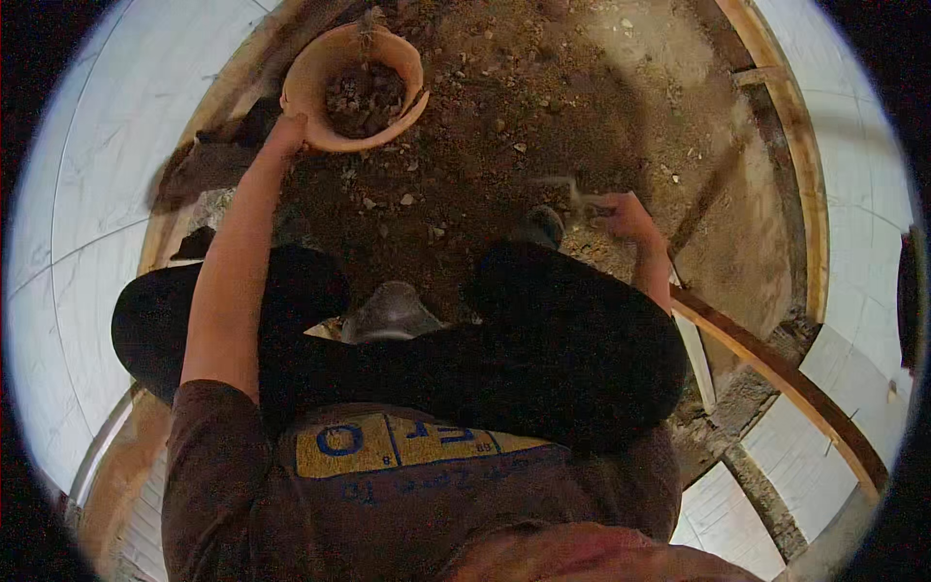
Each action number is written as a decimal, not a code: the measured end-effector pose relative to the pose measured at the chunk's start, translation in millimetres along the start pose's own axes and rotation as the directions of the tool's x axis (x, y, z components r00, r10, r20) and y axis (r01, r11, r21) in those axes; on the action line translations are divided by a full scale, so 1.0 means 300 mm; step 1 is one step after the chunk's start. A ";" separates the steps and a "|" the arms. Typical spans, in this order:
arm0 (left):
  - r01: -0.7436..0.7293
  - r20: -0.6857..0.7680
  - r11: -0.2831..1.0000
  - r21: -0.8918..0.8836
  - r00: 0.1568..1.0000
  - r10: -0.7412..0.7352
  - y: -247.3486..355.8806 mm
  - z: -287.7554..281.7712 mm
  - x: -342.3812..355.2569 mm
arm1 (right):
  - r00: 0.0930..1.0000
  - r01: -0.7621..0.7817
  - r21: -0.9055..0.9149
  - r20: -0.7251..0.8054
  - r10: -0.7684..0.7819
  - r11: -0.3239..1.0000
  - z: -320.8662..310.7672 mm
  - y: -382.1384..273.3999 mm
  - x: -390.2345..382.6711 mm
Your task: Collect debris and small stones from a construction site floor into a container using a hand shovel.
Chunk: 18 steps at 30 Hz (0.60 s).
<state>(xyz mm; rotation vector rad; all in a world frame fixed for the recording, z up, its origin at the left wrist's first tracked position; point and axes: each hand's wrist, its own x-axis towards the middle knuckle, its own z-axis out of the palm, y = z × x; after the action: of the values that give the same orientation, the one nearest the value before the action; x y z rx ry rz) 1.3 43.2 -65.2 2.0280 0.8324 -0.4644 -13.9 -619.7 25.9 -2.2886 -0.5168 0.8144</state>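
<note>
My left hand (289,134) is closed on the near left rim of an orange-tan bucket (303,82). The bucket leans toward me, and dark rubble (364,102) lies inside it. A crack or split shows at the right of its rim. My right hand (628,218) is off to the right, low over the dirt, with its fingers closed round a thin, bent hand tool (574,191). That tool is smeared by motion; it resembles a small trowel, though its blade is hard to make out.
Loose brown soil with stones (504,116) covers the pit floor. Wooden boards (805,175) edge it, with pale tiles (863,145) beyond. A wooden strip (776,373) slants at the right. Between my bent legs sits a grey rounded thing (393,312).
</note>
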 end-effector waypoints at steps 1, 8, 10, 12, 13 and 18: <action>-0.043 -0.011 0.999 0.014 0.999 0.043 0.018 -0.009 0.008 | 0.995 0.003 -0.084 0.100 0.005 0.996 0.028 -0.013 -0.008; -0.207 0.082 0.882 0.424 0.978 0.191 0.044 -0.044 0.035 | 0.856 -0.457 0.147 -0.196 0.479 0.877 0.205 0.020 -0.082; -0.168 0.047 0.917 0.361 0.986 0.162 0.016 -0.031 0.054 | 0.692 -0.561 0.309 -0.335 0.640 0.768 0.262 0.063 -0.113; -0.171 0.009 0.965 0.197 0.985 0.173 -0.015 -0.029 0.090 | 0.581 -0.509 0.151 -0.666 0.468 0.847 0.337 0.092 -0.122; -0.201 -0.006 0.958 0.206 0.978 0.206 -0.030 -0.030 0.110 | 0.541 -0.599 0.184 -0.625 0.563 0.780 0.385 0.093 -0.109; -0.266 0.203 0.957 0.118 0.950 0.239 -0.087 -0.051 0.177 | 0.760 -0.594 0.065 -0.282 0.585 0.802 0.603 -0.043 -0.015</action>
<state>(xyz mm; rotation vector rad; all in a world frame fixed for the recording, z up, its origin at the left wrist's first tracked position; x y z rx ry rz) 20.6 86.6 -103.5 2.1481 0.4268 -0.5713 -140.0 -533.1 -71.6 -2.5688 0.3645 0.7264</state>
